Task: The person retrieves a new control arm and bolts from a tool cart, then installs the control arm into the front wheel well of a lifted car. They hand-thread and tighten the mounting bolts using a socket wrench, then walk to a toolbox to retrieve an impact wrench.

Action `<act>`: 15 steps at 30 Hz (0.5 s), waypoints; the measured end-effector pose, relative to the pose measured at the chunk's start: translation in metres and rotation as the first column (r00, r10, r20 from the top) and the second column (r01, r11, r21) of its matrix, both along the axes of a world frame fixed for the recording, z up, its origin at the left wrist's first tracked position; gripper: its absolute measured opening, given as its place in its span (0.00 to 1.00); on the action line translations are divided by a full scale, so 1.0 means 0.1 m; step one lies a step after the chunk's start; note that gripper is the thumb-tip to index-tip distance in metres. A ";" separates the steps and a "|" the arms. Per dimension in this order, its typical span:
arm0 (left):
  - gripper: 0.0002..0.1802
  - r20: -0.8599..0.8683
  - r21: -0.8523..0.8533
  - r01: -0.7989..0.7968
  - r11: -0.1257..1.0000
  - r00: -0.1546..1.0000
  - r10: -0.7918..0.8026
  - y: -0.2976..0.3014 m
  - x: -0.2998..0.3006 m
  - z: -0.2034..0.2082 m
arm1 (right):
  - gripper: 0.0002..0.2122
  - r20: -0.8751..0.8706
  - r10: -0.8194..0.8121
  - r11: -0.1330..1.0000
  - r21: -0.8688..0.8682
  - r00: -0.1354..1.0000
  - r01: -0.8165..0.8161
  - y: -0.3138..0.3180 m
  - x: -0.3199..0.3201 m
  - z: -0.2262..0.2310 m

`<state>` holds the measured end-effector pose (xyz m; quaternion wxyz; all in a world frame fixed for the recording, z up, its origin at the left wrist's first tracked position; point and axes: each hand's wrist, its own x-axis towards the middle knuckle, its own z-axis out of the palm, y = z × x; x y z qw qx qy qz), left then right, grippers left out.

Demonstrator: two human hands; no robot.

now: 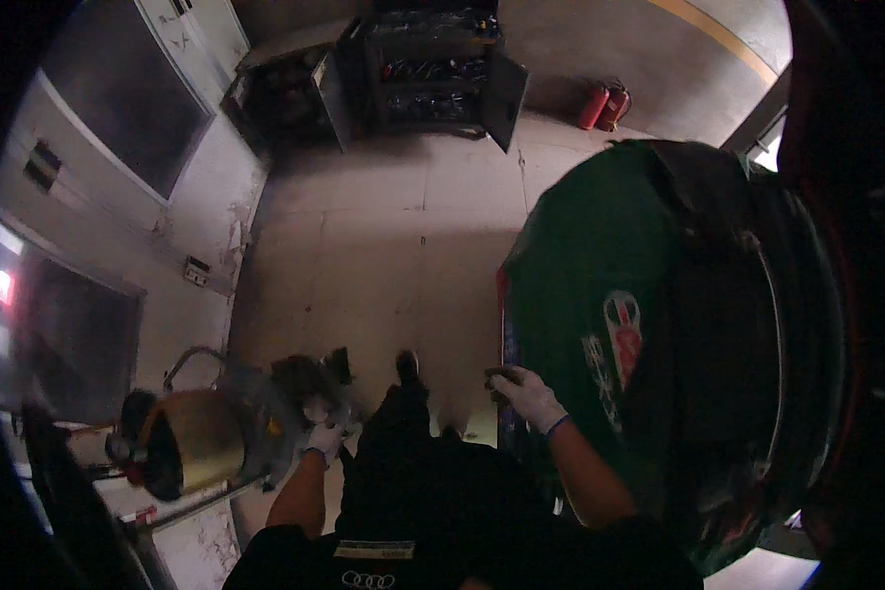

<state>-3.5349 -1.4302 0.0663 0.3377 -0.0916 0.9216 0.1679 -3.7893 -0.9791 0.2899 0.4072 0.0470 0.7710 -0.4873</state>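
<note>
My right hand (pixel 531 398), in a white glove, is held out beside the green cover (pixel 590 256) draped over a vehicle. Its fingers are bent, and a dark patch at their tips could be a small object or soiled glove; I cannot make it out. My left hand (pixel 326 436), also in a white glove, is low on the left beside a dark, blurred piece of equipment (pixel 300 379). Blur hides whether its fingers grip that equipment. Left of it lies a drum-shaped machine part (pixel 199 440) with a yellowish face.
Cabinets with doors ajar (pixel 433 74) stand against the far wall, tools on their shelves. Two red fire extinguishers (pixel 603 106) are on the floor to their right. A white wall with a socket (pixel 197 270) runs along the left. My shoe (pixel 408 367) is on the tiled floor (pixel 374 236).
</note>
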 end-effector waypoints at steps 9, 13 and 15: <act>0.27 0.293 0.055 -0.527 0.848 0.820 0.491 -1.06 -3.51 0.58 | 0.21 -0.222 -0.284 0.847 0.398 0.933 0.352 -0.43 -2.04 -0.64; 0.28 0.175 0.025 -0.376 0.926 0.914 0.367 -1.43 -5.66 0.83 | 0.21 -0.194 -0.338 0.831 0.399 0.921 0.388 -0.61 -2.82 -0.60; 0.28 0.062 0.064 -0.329 0.942 0.944 0.325 -1.48 -6.65 0.95 | 0.22 -0.137 -0.485 0.791 0.352 0.864 0.500 -0.71 -3.31 -0.61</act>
